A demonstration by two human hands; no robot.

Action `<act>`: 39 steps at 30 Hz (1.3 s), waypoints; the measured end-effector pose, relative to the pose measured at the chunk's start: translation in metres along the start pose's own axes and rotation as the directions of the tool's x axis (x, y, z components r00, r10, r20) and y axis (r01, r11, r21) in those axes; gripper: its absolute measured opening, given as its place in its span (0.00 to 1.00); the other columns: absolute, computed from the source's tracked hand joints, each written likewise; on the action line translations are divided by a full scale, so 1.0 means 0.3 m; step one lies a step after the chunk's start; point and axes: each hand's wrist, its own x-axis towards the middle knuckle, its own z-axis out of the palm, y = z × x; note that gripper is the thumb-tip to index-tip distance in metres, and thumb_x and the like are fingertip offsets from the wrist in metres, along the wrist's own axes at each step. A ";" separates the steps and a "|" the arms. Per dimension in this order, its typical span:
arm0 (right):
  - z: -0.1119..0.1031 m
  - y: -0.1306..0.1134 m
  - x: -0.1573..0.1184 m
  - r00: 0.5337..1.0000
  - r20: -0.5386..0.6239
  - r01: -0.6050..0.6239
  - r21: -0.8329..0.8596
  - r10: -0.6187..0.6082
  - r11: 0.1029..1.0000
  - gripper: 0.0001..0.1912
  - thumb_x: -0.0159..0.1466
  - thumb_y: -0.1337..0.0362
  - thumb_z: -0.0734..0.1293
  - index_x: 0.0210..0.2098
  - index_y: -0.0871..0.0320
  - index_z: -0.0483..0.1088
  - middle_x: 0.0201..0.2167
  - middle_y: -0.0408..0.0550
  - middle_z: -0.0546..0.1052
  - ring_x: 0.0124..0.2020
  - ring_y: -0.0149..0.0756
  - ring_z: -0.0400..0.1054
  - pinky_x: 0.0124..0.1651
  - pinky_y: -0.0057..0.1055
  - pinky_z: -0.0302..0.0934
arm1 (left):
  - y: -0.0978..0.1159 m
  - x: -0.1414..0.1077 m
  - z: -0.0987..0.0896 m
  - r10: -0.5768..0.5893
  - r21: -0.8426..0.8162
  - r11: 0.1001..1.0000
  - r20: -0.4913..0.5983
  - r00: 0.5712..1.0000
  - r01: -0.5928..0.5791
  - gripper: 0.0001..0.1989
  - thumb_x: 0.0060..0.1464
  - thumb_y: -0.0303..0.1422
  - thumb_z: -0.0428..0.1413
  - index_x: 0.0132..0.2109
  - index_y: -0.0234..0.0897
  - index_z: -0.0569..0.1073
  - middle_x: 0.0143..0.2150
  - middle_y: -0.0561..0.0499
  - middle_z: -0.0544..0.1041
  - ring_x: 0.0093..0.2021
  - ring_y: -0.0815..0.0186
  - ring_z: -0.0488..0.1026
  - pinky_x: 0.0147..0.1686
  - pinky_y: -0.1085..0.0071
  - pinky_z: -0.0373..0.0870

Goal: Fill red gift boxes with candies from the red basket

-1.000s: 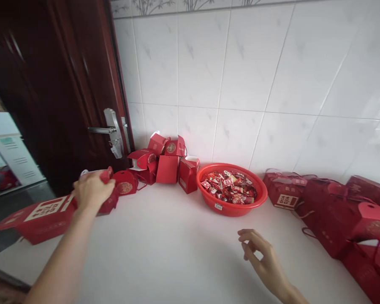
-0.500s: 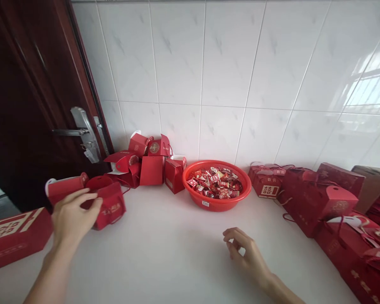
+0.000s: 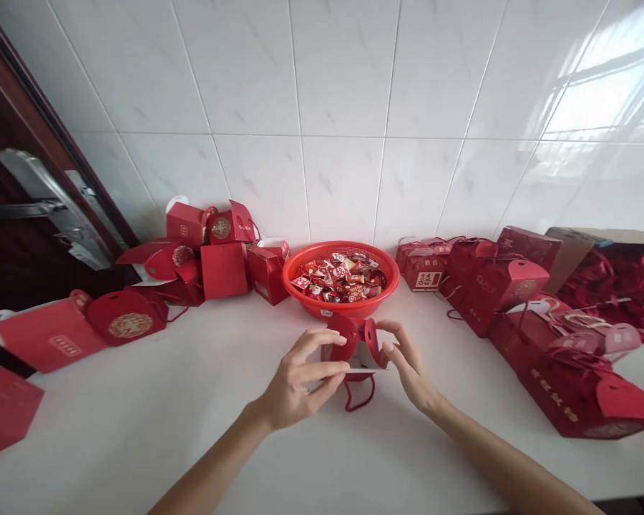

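Observation:
A small red gift box [image 3: 344,337] stands in front of the candy basket with its top flaps raised and its white inside partly showing. A red cord handle [image 3: 360,408] hangs out at its near side. My left hand [image 3: 303,375] grips the box from the left, fingers at the left flap and the front edge. From the other side, my right hand [image 3: 412,368] has thumb and fingers curled on the right flap. Just beyond the box sits a red plastic basket [image 3: 305,306] filled with wrapped candies [image 3: 343,275].
Several open red boxes [image 3: 225,270] are piled by the wall on the left, near a dark door [image 3: 11,107]. Rows of red boxes [image 3: 558,393] line the right side of the white table [image 3: 193,408]. A cardboard box [image 3: 563,257] holds red items at far right.
My left hand has brought a red box from the left to the middle. My right hand has moved to meet it, and both now hold it. The view has shifted right and down.

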 end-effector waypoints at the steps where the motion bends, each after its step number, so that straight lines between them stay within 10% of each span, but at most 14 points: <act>1: -0.004 -0.005 -0.001 1.000 0.004 0.001 -0.002 -0.001 1.000 0.21 0.69 0.46 0.59 0.53 0.53 0.62 0.27 0.42 0.72 0.29 0.36 0.68 0.36 0.35 0.65 | 0.000 0.005 0.008 -0.015 -0.044 0.999 0.024 1.000 0.016 0.11 0.61 0.29 0.54 0.43 0.45 0.81 0.53 0.45 0.76 0.55 0.57 0.72 0.56 0.56 0.71; 7: -0.014 0.000 0.002 0.995 0.031 0.102 -0.136 -0.099 0.985 0.27 0.64 0.49 0.67 0.57 0.53 0.61 0.30 0.42 0.73 0.30 0.35 0.68 0.39 0.35 0.66 | -0.032 0.074 0.049 -0.362 -0.234 0.908 -0.015 0.932 0.349 0.16 0.63 0.38 0.50 0.48 0.39 0.80 0.55 0.43 0.75 0.57 0.56 0.71 0.58 0.57 0.69; 12: -0.024 -0.023 0.028 0.960 0.132 0.273 -0.235 -0.247 0.933 0.21 0.67 0.52 0.64 0.58 0.50 0.65 0.63 0.56 0.63 0.39 0.35 0.69 0.46 0.40 0.68 | -0.047 0.120 0.068 -0.587 -0.277 0.760 0.095 0.804 0.588 0.14 0.59 0.41 0.53 0.38 0.38 0.80 0.51 0.45 0.75 0.55 0.55 0.72 0.55 0.59 0.69; 21: -0.018 -0.075 0.080 0.905 0.390 0.281 -0.245 -0.171 0.928 0.18 0.65 0.54 0.67 0.52 0.52 0.68 0.53 0.54 0.70 0.32 0.32 0.70 0.35 0.34 0.69 | -0.045 0.099 0.019 -0.582 -0.331 0.732 0.148 0.799 0.595 0.14 0.48 0.36 0.59 0.26 0.39 0.61 0.55 0.43 0.74 0.58 0.52 0.69 0.60 0.52 0.62; 32: -0.021 -0.079 0.053 0.923 0.357 0.187 -0.097 -0.141 0.978 0.26 0.63 0.60 0.65 0.60 0.50 0.60 0.41 0.47 0.66 0.39 0.35 0.63 0.47 0.40 0.67 | -0.083 0.047 -0.118 -0.518 -0.169 0.795 0.311 0.797 0.583 0.10 0.51 0.28 0.50 0.27 0.40 0.74 0.56 0.46 0.75 0.59 0.52 0.71 0.57 0.55 0.67; 39: -0.020 -0.068 0.044 0.936 0.338 0.139 -0.109 -0.094 0.984 0.10 0.60 0.59 0.66 0.40 0.53 0.65 0.41 0.48 0.69 0.44 0.40 0.63 0.47 0.38 0.64 | -0.068 0.040 -0.131 -0.518 -0.085 0.806 0.379 0.767 0.586 0.27 0.44 0.32 0.64 0.55 0.43 0.74 0.55 0.47 0.76 0.56 0.53 0.73 0.54 0.62 0.72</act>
